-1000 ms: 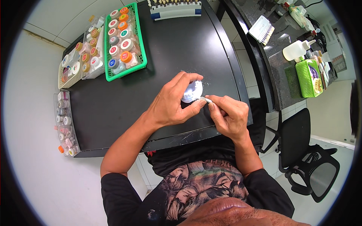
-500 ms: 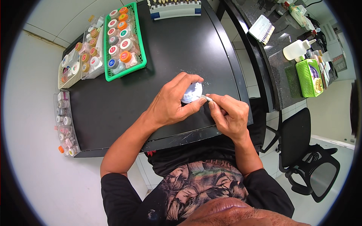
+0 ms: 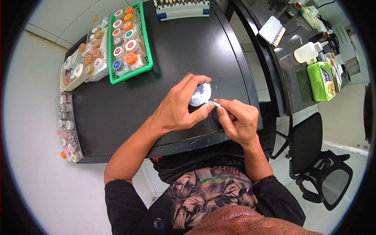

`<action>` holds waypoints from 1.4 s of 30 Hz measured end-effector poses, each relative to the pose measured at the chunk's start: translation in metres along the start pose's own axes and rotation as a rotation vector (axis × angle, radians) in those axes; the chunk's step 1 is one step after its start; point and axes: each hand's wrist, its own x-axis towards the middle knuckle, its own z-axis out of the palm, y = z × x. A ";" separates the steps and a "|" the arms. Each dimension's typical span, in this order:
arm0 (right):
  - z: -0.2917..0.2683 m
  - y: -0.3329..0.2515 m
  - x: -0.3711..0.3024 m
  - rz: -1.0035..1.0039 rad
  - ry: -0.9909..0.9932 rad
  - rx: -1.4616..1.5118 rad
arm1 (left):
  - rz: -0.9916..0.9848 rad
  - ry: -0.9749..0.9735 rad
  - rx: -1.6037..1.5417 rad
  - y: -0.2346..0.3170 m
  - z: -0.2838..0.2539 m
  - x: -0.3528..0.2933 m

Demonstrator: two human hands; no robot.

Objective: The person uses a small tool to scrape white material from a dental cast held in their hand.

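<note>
A white dental model (image 3: 201, 94), with a row of teeth along its edge, is over the black table (image 3: 180, 58). My left hand (image 3: 178, 102) curls around its far and left sides and holds it, the thumb reaching along the near side. A short, slim, pale piece (image 3: 214, 103) is pinched between the thumb and forefinger of my right hand (image 3: 239, 119). Its left end is at the model's near right edge, by my left thumb tip. Its exact kind is too small to make out. White crumbs lie on the table just beyond the model.
A green basket (image 3: 149, 58) of lidded jars stands at the far left, beside pale baskets of jars. A clear tray (image 3: 80, 150) of small jars lines the left edge. Tooth shade guides (image 3: 182, 15) stand at the back. A side counter holds a squeeze bottle (image 3: 307, 53); a black chair (image 3: 307, 143) is right.
The left thumb has drawn slightly away from the model's near edge, leaving a dark gap. The pale piece has shifted a little with its left end lower. Both hands otherwise stay put.
</note>
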 end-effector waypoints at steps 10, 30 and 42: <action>0.001 0.000 0.000 0.004 0.002 -0.009 | -0.003 0.000 0.029 0.000 -0.001 0.001; 0.001 -0.001 0.001 0.035 0.005 -0.002 | 0.005 0.009 0.038 -0.002 -0.001 0.001; 0.001 -0.001 0.001 0.040 0.004 -0.008 | 0.004 0.019 0.044 -0.002 0.000 0.001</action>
